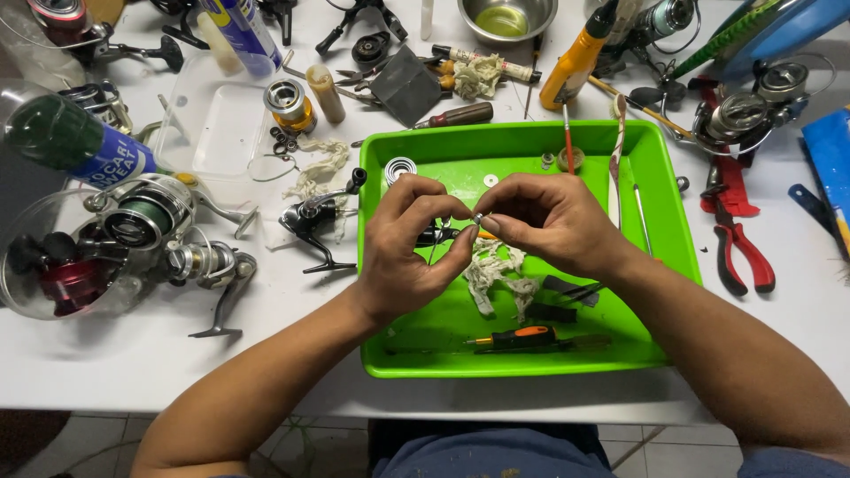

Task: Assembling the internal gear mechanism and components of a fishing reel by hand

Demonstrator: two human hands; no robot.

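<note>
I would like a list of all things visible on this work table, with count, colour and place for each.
tray: one, green, table centre
small part: one, metallic, pinched between both hands
rag: one, off-white, in tray
screwdriver: one, orange-black, tray front
brush: one, red handle, tray back
fishing reels: several, silver, black and red, left side
pliers: one, red handles, right of tray
bowl: one, steel, back
bottle: one, orange, back
left hand: one, over tray
right hand: one, over tray

Reel-repair workbench: white table (106, 354), fishing reels (142, 221) at 9 o'clock, pliers (739, 248) at 3, green parts tray (531, 363) centre.
</note>
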